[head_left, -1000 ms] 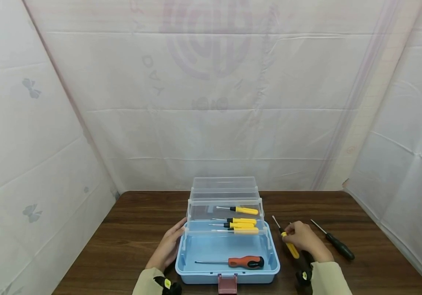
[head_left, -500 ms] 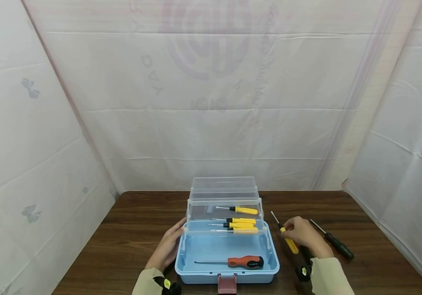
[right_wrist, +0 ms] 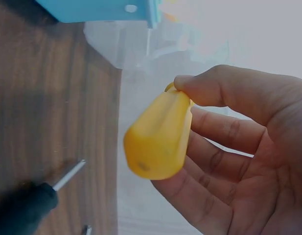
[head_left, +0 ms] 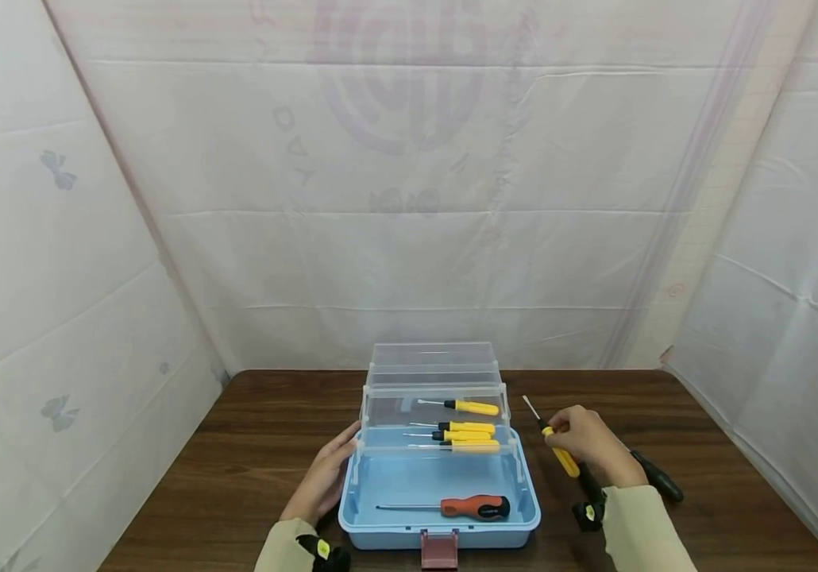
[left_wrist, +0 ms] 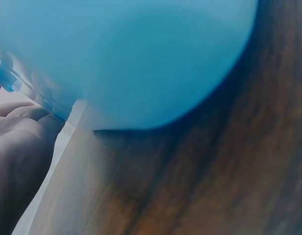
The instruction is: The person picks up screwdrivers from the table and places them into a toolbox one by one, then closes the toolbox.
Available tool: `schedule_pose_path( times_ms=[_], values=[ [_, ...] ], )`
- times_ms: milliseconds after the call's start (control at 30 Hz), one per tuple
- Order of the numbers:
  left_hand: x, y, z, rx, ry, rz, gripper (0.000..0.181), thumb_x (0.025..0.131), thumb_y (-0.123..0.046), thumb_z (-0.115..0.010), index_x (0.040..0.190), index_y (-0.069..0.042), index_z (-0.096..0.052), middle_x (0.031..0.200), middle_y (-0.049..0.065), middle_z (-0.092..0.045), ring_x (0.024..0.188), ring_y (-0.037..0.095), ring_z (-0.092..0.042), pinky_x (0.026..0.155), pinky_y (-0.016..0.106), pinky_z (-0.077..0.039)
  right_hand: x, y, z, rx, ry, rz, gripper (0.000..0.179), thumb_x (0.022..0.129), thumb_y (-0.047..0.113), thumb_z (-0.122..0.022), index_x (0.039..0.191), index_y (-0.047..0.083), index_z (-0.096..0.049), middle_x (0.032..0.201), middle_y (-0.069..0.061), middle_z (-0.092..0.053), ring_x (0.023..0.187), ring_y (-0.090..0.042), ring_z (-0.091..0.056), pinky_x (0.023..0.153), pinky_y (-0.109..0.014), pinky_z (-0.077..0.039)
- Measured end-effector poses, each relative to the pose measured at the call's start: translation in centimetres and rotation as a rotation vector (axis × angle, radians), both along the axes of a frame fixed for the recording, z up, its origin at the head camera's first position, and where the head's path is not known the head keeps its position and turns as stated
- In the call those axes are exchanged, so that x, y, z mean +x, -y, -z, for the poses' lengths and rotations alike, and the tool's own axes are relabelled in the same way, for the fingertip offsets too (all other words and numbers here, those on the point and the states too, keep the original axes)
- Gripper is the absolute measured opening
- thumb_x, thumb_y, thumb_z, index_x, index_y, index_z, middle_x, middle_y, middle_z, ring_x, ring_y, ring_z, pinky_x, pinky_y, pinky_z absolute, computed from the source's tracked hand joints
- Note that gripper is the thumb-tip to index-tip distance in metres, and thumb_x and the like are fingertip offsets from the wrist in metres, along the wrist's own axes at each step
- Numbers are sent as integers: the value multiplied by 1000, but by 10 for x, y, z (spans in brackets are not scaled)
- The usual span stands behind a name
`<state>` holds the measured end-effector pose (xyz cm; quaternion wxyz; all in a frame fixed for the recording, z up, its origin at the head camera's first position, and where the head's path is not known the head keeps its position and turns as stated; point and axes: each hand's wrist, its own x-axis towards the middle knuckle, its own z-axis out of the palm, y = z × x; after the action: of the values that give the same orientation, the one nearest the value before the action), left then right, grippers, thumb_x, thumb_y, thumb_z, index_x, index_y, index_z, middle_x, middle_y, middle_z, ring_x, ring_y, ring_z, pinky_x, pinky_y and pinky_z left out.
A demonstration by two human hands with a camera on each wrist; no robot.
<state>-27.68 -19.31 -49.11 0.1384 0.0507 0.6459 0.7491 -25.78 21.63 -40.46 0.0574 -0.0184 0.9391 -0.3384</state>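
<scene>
My right hand (head_left: 591,441) pinches a yellow-handled screwdriver (head_left: 565,462) between thumb and fingers, to the right of the blue toolbox (head_left: 352,516). In the right wrist view, the butt of its yellow handle (right_wrist: 155,142) faces the camera, with the thumb (right_wrist: 204,88) on top and the fingers beneath. My left hand (head_left: 323,477) rests along the toolbox's left side, fingers fairly straight against the wall. The left wrist view shows that hand (left_wrist: 18,147) beside the blue wall (left_wrist: 165,73). Inside the toolbox lies a red-and-black screwdriver (head_left: 476,507).
Several yellow-handled screwdrivers (head_left: 469,427) lie in the clear trays (head_left: 437,377) folded out behind the toolbox. A black-handled screwdriver (head_left: 657,477) lies right of my right hand, its shaft (right_wrist: 70,175) visible in the right wrist view. Another metal tip (right_wrist: 87,230) shows nearby. A maroon latch (head_left: 440,548) hangs in front.
My right hand has moved slightly away from me with the yellow screwdriver, whose tip is now farther back. It now covers the black screwdriver's shaft in the head view. My left hand stays put.
</scene>
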Motion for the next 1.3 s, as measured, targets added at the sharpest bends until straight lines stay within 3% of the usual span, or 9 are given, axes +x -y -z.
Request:
schedule_pose_path(
  times_ms=[533,1300],
  values=[
    [-2,-1,1,8,-3,2,58,103,-20,-37,153,-2,-15,159,25,-11,145,42,-18,115,54,-23,-7,0,-22,5,-76,-61,33,85,12,-67,110,-10,-63,94,-14,-66,75,-18,-60,65,-35,-57],
    [-1,0,-1,2,7,-22,58,102,-21,-39,153,-4,-18,159,24,-14,144,42,-21,114,55,-24,-18,22,-35,16,-136,-103,29,84,11,-69,110,-3,-67,92,-9,-66,72,-16,-56,66,-31,-55]
  ],
)
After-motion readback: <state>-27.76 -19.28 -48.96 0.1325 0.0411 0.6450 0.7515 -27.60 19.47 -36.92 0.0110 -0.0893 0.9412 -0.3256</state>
